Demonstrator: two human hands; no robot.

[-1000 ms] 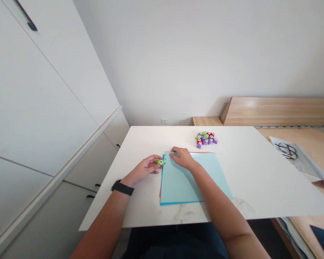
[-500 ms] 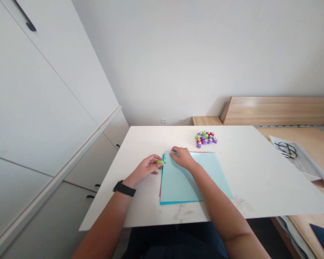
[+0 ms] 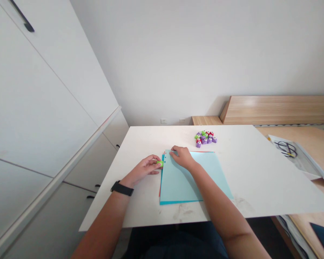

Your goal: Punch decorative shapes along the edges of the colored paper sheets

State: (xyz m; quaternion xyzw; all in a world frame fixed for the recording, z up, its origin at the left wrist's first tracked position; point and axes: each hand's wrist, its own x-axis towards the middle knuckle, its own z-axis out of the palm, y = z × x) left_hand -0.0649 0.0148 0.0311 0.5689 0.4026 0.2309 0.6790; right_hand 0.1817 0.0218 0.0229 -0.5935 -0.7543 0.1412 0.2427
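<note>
A small green paper punch [image 3: 160, 163] is pinched between the thumb and fingers of my left hand [image 3: 147, 165]. It sits against the left edge of a light blue sheet of paper [image 3: 183, 183], near the top corner. Several small punched holes run along that edge, just above the punch. My right hand [image 3: 182, 157] lies on the sheet's upper left part, fingers bent, holding it at the top edge; its palm side is hidden. Darker blue paper [image 3: 166, 203] and a bit of orange-red paper [image 3: 201, 151] stick out from underneath.
A cluster of purple, green and red punches [image 3: 205, 138] stands at the back of the white table [image 3: 259, 172]. On the right, a shallow white box [image 3: 302, 162] holds a black cable [image 3: 286, 148]. White cabinets [image 3: 43, 108] line the left side.
My left hand has shifted very slightly with the green punch, and more of the punch shows between the fingers. My right hand and the paper stay in place.
</note>
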